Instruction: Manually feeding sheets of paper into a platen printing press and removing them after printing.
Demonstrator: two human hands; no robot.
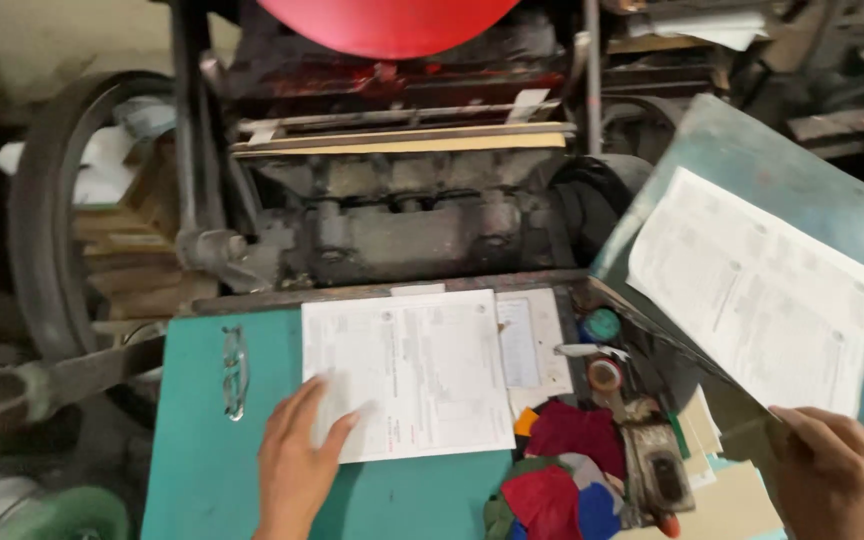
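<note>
Your 2 hands are apart, each on its own printed paper sheet.

Your left hand (294,468) lies flat, fingers loosely spread, on the lower left corner of the white printed form (407,372) on the teal board (202,440). Your right hand (837,475) rests with curled fingers at the lower edge of the second printed sheet (752,295), which lies on the tilted blue-green tray (802,180); whether it pinches that sheet is unclear.

A white printed sheet (407,372) lies flat on the teal board (202,450); another (752,290) rests tilted at right.
</note>
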